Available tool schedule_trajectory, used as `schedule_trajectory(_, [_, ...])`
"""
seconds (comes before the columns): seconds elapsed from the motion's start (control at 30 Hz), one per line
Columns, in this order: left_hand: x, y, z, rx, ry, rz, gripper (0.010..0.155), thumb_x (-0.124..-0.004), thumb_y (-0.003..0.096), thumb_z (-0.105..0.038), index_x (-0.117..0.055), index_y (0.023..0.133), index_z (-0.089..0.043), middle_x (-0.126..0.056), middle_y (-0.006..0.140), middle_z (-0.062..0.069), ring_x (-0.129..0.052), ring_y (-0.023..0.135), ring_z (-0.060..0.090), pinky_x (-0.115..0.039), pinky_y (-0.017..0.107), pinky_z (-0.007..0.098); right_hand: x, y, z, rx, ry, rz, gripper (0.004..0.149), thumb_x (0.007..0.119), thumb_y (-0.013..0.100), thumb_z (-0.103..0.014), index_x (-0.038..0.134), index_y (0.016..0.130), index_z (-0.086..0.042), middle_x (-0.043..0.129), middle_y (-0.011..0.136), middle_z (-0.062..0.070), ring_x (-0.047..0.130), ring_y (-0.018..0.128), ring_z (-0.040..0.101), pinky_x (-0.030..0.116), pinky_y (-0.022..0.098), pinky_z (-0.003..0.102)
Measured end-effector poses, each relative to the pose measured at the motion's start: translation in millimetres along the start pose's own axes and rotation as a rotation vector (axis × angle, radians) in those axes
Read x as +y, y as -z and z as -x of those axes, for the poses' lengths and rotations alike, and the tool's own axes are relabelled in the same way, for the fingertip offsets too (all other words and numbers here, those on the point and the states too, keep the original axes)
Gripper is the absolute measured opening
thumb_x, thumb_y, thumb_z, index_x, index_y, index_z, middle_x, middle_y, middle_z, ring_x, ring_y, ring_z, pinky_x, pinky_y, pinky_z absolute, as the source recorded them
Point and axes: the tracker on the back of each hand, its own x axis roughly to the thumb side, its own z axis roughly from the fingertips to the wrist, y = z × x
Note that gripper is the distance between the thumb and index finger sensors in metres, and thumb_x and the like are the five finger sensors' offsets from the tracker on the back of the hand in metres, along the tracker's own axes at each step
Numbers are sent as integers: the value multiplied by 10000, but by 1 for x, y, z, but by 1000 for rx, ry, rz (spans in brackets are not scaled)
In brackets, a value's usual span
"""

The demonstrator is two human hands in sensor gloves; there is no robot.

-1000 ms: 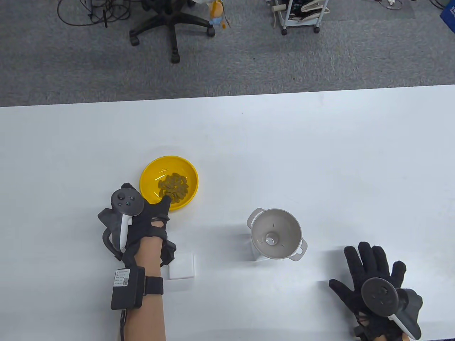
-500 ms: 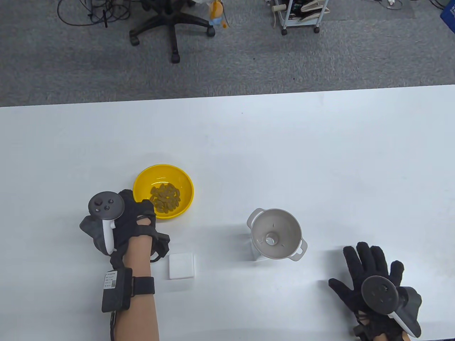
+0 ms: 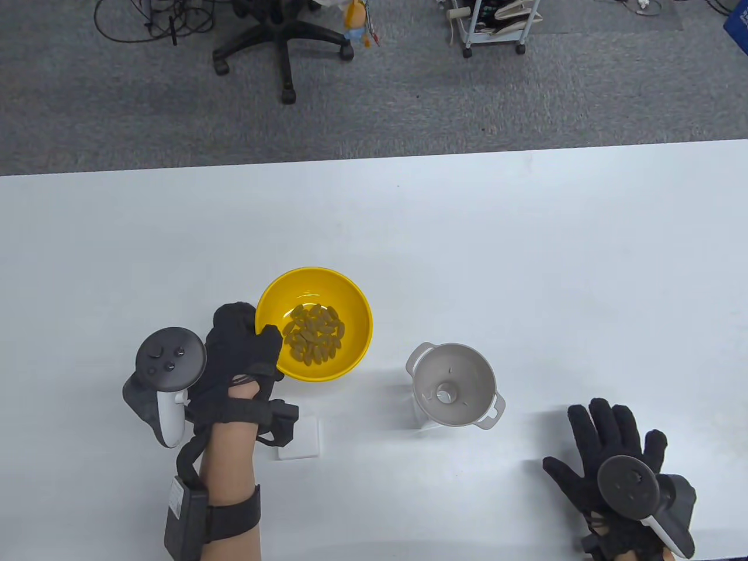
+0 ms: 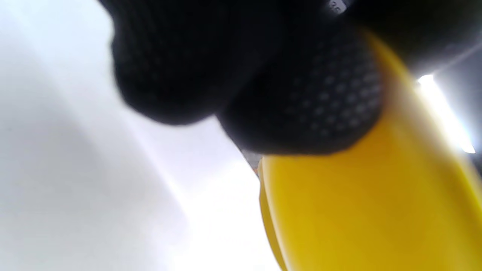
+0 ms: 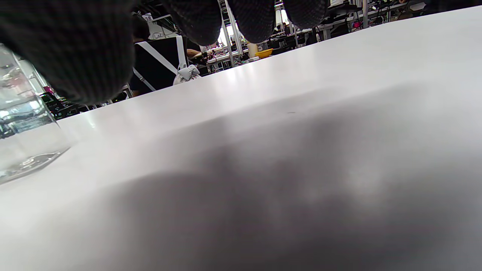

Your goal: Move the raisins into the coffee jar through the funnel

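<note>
1. The left hand (image 3: 236, 356) grips the near-left rim of the yellow bowl (image 3: 350, 304), thumb hooked over the edge and inside, the other fingers closed under the outer wall. In the left wrist view the gloved fingers (image 4: 301, 98) press against the yellow underside of the bowl (image 4: 357, 210), with the table far below it, so the bowl is lifted clear.

2. The raisins (image 3: 312, 342) lie in a loose heap at the bottom of the bowl, just right of the thumb.

3. A small white square lid (image 3: 304, 438) lies flat on the white table (image 3: 526, 234), to the left of the funnel and near the left wrist, partly covered by the wrist strap.

4. The funnel (image 3: 454, 383) is the landmark: grey-white, wide mouth up, with small handles on its upper-left and lower-right rim. It sits upright in the mouth of the coffee jar (image 5: 22, 124), which is clear glass and almost hidden beneath the funnel from above. The bowl is just to the left of the funnel and a little farther from the person, not over it.

5. The right hand (image 3: 608, 461) lies to the right of the funnel and nearer the person, palm down on the table, fingers spread apart and holding nothing. In the right wrist view its fingertips (image 5: 256, 19) hang just above the tabletop, with the jar at the left edge.
</note>
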Motion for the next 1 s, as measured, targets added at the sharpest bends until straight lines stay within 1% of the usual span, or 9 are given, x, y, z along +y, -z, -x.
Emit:
schedule_trajectory(0.13, [-8,-6,-14,-60,-43,47,566,-944,479,-446,-663,923,-236,-931,628,-63,-1122,158,2,-1027,137,159,0,0,1,5,-3,-3,871,849,358,-658,516,1079,-301,483,1199,113,462,1107,456,303,700,800])
schedule_trajectory(0.33, [-12,-17,-36,-151,-85,61,563,-935,487,-450,-654,927,-239,-926,636,-68,-1126,173,4,-1030,150,160,-1,-1,2,12,3,3,871,852,356,-655,518,1077,-299,487,1197,112,467,1109,444,303,702,798])
schedule_trajectory(0.4, [-15,-21,-44,-188,-84,71,557,-918,501,-456,-638,934,-246,-917,653,-75,-1132,196,0,-1036,171,158,-1,-1,2,17,-1,1,871,852,357,-655,519,1077,-295,488,1196,114,471,1107,445,304,703,797])
schedule_trajectory(0.7, [-49,-41,-75,-313,-42,86,537,-891,517,-460,-614,933,-262,-903,678,-82,-1164,274,34,-1059,232,185,-2,-2,6,33,9,4,868,853,358,-652,523,1075,-293,489,1194,116,474,1106,445,307,702,798])
schedule_trajectory(0.87, [-67,-49,-82,-355,-4,85,527,-889,514,-454,-606,923,-277,-903,696,-74,-1178,309,70,-1066,257,208,-3,-2,7,32,16,8,866,854,358,-651,524,1075,-294,490,1194,118,476,1105,447,311,704,796])
schedule_trajectory(1.0, [-74,-56,-87,-388,10,87,518,-890,513,-450,-607,916,-289,-906,708,-69,-1184,333,84,-1068,273,217,-3,-3,8,28,18,9,866,853,359,-653,524,1075,-294,490,1194,118,479,1104,446,312,704,796])
